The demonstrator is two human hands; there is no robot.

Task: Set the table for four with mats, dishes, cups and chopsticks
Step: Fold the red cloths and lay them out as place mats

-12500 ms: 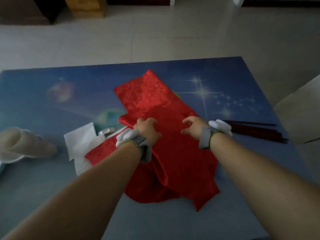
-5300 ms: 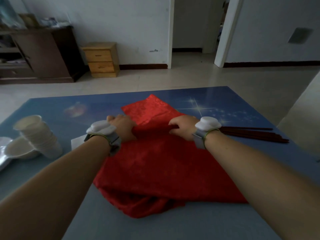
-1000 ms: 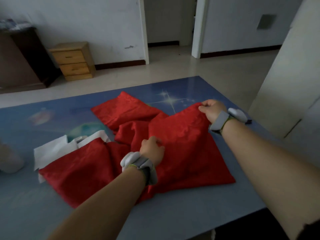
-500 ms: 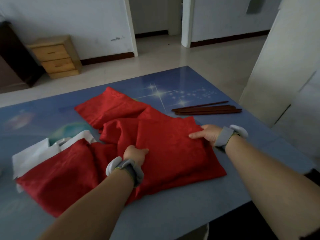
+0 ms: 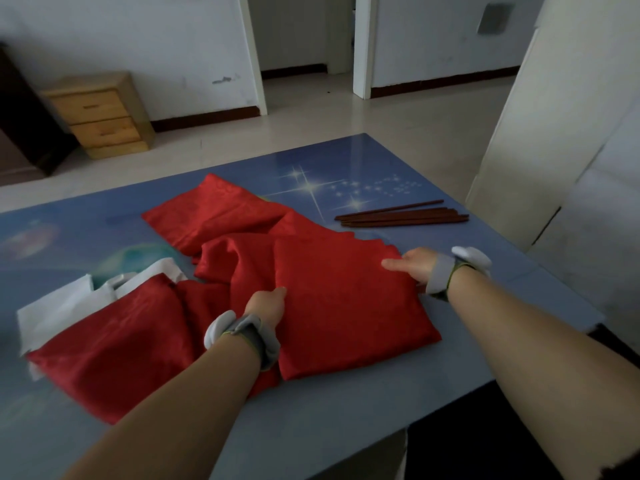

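Mat-laying stage: one red mat (image 5: 349, 306) sits by the table's (image 5: 346, 410) near right corner, left hand (image 5: 268, 301) and right hand (image 5: 412, 263) pressing it flat, fingers straight. Next I'd say pull another off the rumpled pile (image 5: 221, 261); chopsticks (image 5: 401, 216) untouched by the right edge

Head-worn view, forward-down over the table (image 5: 346, 403)

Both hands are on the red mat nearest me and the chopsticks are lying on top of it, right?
Not quite. Both hands, left and right, are on the red mat, but the head view shows the chopsticks lying on the bare blue table beyond it.
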